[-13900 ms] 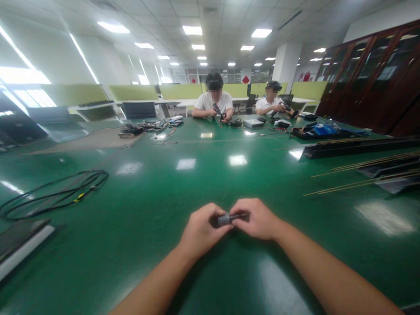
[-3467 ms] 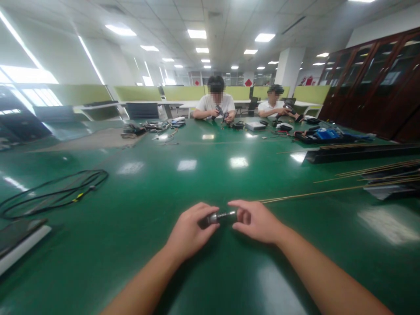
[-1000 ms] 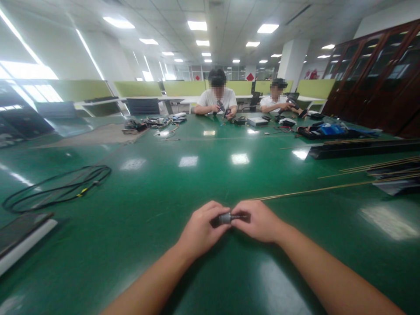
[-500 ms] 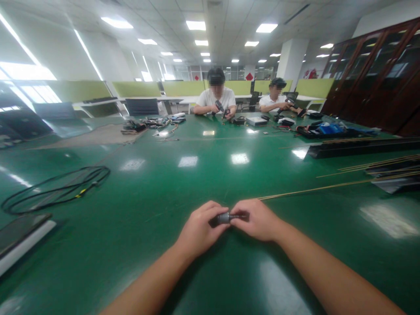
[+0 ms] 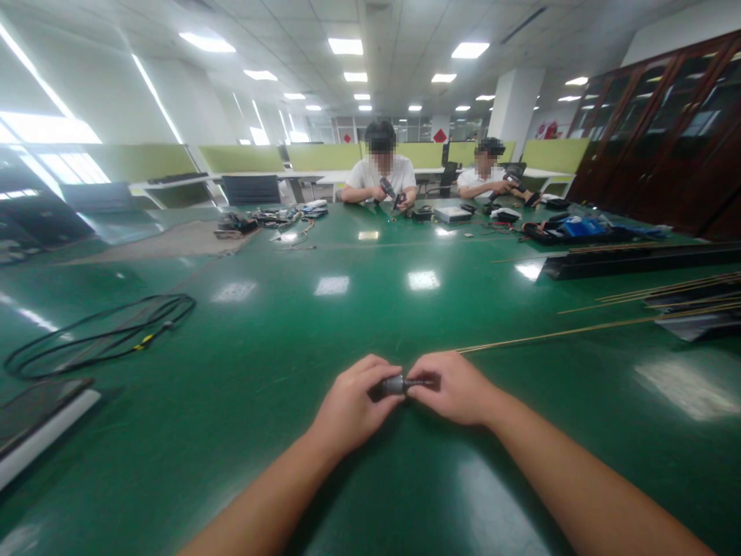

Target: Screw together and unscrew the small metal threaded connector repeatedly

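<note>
Near the front of the green table (image 5: 266, 324), my left hand (image 5: 356, 401) is closed around a small dark grey cylindrical part (image 5: 394, 384), which lies sideways between thumb and fingers. Right beside it, my right hand (image 5: 455, 388) pinches a thin dark shaft (image 5: 417, 381) that meets the cylinder's right end. Both hands nearly touch at the fingertips. The far end of the shaft runs under my right palm, and the cylinder's left end is partly hidden by my left hand.
A coiled black cable (image 5: 104, 340) and a flat dark-topped object (image 5: 40, 425) are at left. Thin yellowish rods (image 5: 538, 336) and black channels (image 5: 631, 259) lie at right. Across the table, two people in white sit behind tools, wires and a white box (image 5: 453, 213).
</note>
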### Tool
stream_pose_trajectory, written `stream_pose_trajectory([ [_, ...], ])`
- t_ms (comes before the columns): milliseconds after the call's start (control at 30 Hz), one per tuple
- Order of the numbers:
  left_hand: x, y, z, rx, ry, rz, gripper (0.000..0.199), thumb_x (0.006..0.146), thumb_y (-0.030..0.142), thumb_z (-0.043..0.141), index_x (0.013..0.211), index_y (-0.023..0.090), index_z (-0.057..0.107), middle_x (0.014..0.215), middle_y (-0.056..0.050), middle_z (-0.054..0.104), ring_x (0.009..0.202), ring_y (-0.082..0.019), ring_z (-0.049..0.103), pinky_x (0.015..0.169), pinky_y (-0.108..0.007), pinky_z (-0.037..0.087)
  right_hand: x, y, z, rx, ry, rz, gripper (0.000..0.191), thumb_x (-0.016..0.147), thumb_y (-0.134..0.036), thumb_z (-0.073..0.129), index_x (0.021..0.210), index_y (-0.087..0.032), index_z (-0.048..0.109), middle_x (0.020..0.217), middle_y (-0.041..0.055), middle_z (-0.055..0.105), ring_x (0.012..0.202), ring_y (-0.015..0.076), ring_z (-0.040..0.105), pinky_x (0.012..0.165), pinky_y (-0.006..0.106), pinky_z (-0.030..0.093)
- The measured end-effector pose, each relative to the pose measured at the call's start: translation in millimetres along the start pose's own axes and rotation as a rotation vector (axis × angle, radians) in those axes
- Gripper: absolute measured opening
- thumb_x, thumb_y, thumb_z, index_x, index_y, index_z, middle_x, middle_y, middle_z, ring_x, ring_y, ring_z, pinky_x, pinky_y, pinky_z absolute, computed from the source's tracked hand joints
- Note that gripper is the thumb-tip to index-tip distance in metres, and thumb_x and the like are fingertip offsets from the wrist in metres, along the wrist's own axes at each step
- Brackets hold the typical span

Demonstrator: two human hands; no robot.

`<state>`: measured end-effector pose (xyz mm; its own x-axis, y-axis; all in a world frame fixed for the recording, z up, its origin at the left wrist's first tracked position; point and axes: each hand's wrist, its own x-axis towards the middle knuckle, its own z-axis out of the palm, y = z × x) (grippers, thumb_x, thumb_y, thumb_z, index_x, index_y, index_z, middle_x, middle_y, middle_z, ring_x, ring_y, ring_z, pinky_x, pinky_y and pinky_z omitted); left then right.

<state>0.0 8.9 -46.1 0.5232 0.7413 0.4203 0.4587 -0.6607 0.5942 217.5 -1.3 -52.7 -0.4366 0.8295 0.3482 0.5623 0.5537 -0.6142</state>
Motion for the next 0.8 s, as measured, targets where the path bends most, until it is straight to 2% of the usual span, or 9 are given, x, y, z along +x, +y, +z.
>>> stream_pose_trajectory([
  [800,-2.1,-3.9,-0.2,0.017,0.019,0.005,0.027,0.080,0.019,0.074,0.106,0.024,0.070,0.102,-0.003,0.068,0.094,-0.016,0.063,0.084,-0.029,0.052,-2.0,1.4,-1.2,-0.001,0.018,-0.003,0.006,0.081,-0.022,0.069,0.086,-0.020,0.071,0.079,0.0003,0.070,0.071,0.0142,0.061,0.066,0.024,0.042],
])
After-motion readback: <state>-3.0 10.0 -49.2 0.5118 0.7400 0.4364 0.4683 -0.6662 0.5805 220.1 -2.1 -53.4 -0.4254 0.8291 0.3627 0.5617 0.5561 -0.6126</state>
